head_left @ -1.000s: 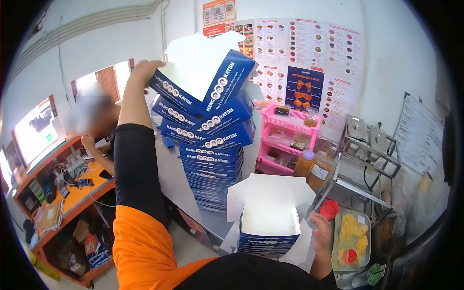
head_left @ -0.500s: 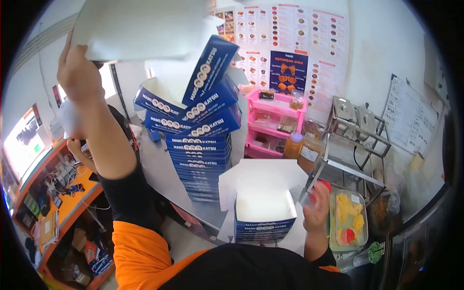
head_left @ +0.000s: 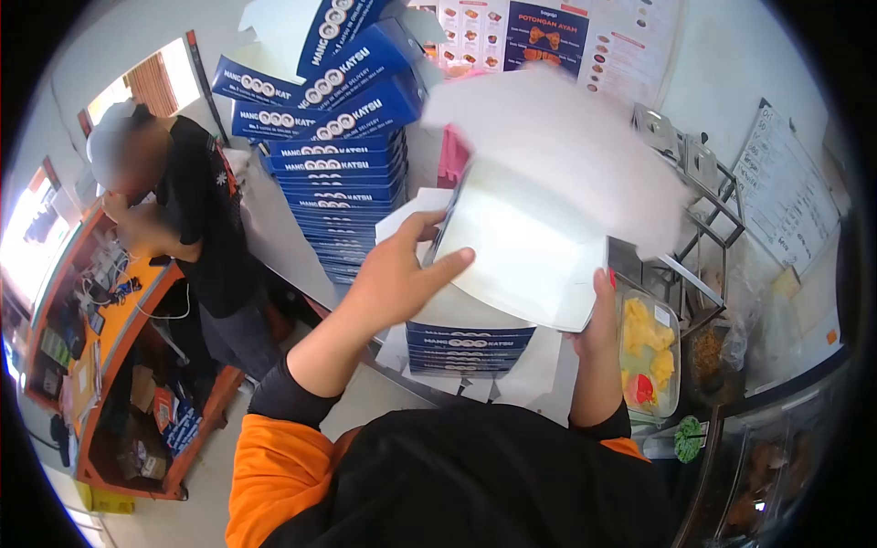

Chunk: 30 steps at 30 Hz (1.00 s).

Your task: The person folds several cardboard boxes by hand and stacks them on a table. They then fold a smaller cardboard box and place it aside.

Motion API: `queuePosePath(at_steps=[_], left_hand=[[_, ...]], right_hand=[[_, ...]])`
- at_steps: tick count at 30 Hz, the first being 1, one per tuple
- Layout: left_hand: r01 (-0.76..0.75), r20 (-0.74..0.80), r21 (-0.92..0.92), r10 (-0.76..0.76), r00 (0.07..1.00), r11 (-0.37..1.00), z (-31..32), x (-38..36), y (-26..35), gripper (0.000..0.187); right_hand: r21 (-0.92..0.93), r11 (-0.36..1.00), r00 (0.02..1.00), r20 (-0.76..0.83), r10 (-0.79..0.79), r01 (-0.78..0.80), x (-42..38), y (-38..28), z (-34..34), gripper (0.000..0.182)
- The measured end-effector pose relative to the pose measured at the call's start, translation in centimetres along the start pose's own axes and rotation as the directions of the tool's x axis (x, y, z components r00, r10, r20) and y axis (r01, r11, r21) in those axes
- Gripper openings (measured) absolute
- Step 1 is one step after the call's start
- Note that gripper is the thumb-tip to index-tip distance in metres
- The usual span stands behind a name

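An open cardboard food box [head_left: 521, 242], white inside with its lid flap raised, is held tilted in front of me. My left hand [head_left: 406, 274] grips its left side, thumb over the inside and fingers at the outer wall. On the opposite side, my right hand [head_left: 596, 320] is closed around the right wall, with the fingertips partly hidden. Just below the held box stands a short stack of nested blue boxes [head_left: 470, 349] with "Mang Katsu" print. A tall, uneven stack of the same blue boxes [head_left: 333, 169] rises to the left.
To the right is a tray of yellow food [head_left: 650, 342] with a red item in it, near a metal rack [head_left: 722, 215]. A co-worker [head_left: 183, 201] stands at the orange counter [head_left: 110, 365] on the left. A pink shelf [head_left: 452, 155] is mostly hidden behind the box.
My left hand has come down from the upper left with a box, now held above the short stack. My right hand has risen to its right side. The view has shifted.
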<state>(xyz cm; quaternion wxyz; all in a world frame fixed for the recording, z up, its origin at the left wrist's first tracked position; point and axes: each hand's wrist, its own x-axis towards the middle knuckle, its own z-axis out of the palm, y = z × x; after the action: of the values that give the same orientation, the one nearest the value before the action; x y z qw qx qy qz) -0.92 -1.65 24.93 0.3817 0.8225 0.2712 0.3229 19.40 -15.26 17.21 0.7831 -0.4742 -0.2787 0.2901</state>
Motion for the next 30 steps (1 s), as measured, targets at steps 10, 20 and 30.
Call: queuePosePath(at_steps=[10, 20, 30], left_hand=[[0.108, 0.211, 0.6, -0.288, 0.934, 0.793, 1.7, 2.8, -7.3, 0.047], [0.226, 0.281, 0.654, -0.51, 0.813, 0.722, -1.4, 3.3, -3.2, 0.054], [0.143, 0.278, 0.594, -0.369, 0.887, 0.791, -1.4, 3.5, -5.6, 0.057]], right_hand=[[-0.273, 0.912, 0.883, 0.276, 0.378, -0.306, 2.1, -0.1, -2.7, 0.058], [-0.679, 0.481, 0.763, 0.646, 0.031, 0.555, 0.5, 3.2, -3.1, 0.05], [-0.741, 0.296, 0.786, 0.615, -0.059, 0.603, -0.6, 2.4, -1.4, 0.024]])
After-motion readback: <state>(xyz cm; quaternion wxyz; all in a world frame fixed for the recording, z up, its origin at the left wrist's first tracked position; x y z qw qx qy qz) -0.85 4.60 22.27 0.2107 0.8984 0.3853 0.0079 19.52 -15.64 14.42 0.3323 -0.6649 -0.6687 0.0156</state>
